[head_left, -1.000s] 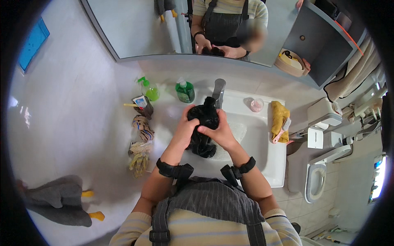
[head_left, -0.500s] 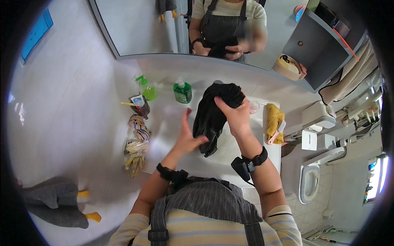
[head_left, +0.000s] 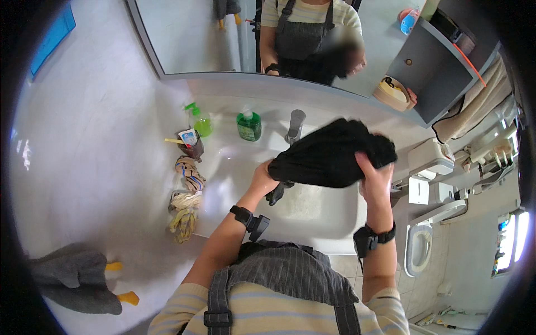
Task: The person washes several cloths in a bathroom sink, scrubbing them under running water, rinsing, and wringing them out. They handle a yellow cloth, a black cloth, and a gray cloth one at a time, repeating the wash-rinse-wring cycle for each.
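Observation:
A dark black cloth garment [head_left: 329, 153] is stretched over the white sink [head_left: 240, 215], its exact kind unclear in the folds. At its upper right end my right hand [head_left: 378, 178] grips the fabric, thumb on top and the other fingers hidden under the cloth. My left hand [head_left: 262, 181] holds the narrower left end; the garment covers its fingertips, and a dark bunched end hangs below them. Just beyond the cloth stands the metal faucet [head_left: 296, 124].
Behind the basin stand a dark green pump bottle [head_left: 249, 127] and a light green pump bottle [head_left: 201, 123]. On the left rim are a cup [head_left: 192, 146] with a tube and crumpled cloths [head_left: 186, 201]. A mirror [head_left: 201, 44] spans the back; a toilet [head_left: 419, 248] lies right.
My right hand has moved right and slightly down, pulling the garment out sideways. My left hand, open beside the cloth before, now holds its left end. The faucet has come into view.

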Demonstrator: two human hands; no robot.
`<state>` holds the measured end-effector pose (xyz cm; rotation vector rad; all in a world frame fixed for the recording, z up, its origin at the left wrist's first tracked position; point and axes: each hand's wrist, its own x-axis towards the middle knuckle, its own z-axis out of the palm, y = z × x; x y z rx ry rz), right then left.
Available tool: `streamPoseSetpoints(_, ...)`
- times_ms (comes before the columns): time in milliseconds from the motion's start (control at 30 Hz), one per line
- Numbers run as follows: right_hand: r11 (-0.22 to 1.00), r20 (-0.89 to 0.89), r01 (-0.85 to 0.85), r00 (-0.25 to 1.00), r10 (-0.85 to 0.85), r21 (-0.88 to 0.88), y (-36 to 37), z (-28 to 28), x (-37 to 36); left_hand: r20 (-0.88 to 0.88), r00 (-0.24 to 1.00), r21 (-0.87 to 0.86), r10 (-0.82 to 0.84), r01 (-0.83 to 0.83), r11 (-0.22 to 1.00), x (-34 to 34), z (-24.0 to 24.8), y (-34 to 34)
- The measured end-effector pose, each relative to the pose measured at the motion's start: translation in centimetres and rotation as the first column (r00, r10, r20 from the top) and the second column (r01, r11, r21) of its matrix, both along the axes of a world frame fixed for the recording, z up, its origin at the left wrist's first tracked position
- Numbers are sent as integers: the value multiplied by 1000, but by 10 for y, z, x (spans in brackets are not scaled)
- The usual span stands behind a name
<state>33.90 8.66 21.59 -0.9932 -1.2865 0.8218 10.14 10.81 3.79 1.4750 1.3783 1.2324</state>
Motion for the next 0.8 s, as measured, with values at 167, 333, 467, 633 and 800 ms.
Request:
streamPoseSetpoints(167, 946, -137, -28, 990, -17, -323, -40, -112, 56, 72, 993, 102, -95, 88, 991, 6, 46, -6)
streamPoseSetpoints(333, 853, -385, -211, 923, 13, -477, -50, -204, 47, -161, 971, 202, -177, 208, 957, 23, 96, -7)
streamPoseSetpoints(467, 803, -59, -163, 986, 158, -574, -39, -209, 43, -309, 917, 212, -254, 326, 921, 35, 125, -11)
streamPoseSetpoints(633, 851, 154, -496, 840, 521, -175, -19, -71, -18, -401, 882, 166, -249, 337, 927, 40, 135, -13)
streamPoseSetpoints(800, 868, 308, -477, 813, 495, -136, 12, -53, -48, -366, 857, 32, -363, 401, 916, 17, 149, -14)
